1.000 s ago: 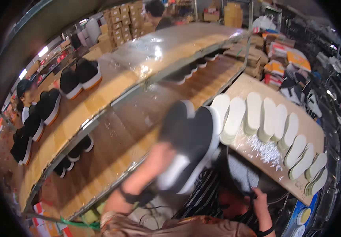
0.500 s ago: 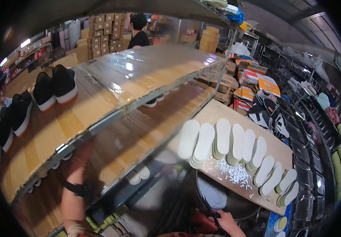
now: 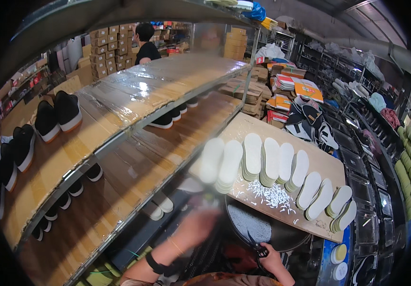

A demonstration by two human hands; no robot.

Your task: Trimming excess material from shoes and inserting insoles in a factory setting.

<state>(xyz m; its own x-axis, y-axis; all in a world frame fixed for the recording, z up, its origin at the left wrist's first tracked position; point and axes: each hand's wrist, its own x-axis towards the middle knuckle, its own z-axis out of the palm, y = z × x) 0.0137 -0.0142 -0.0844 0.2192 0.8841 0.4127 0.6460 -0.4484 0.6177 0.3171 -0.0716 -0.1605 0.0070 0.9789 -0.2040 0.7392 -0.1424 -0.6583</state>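
Note:
My right hand (image 3: 272,261), low in the view, is closed around a pair of dark scissors (image 3: 252,240) with its blade tip pointing up and away from me. My left hand (image 3: 200,225) is smeared by motion beside the lower shelf edge, close to the near-left end of a wooden board (image 3: 234,126); its fingers cannot be made out. Stacks of white shoe insoles (image 3: 230,164) stand in a slanting row along the board. White clippings (image 3: 272,195) lie scattered before them. Beneath the board's edge, a dark round tub (image 3: 250,224) holds more pale bits.
A cardboard-covered rack (image 3: 167,76) fills the left, with black shoes (image 3: 69,112) on top and more on the lower tier. A person (image 3: 147,45) stands behind it. Boxes (image 3: 105,52) rise at the back. Round jars (image 3: 339,254) sit at lower right.
My left hand has come off the lower shelf tier and swung right, toward the board. The right hand still grips the scissors, whose blade now shows. The view has shifted slightly right.

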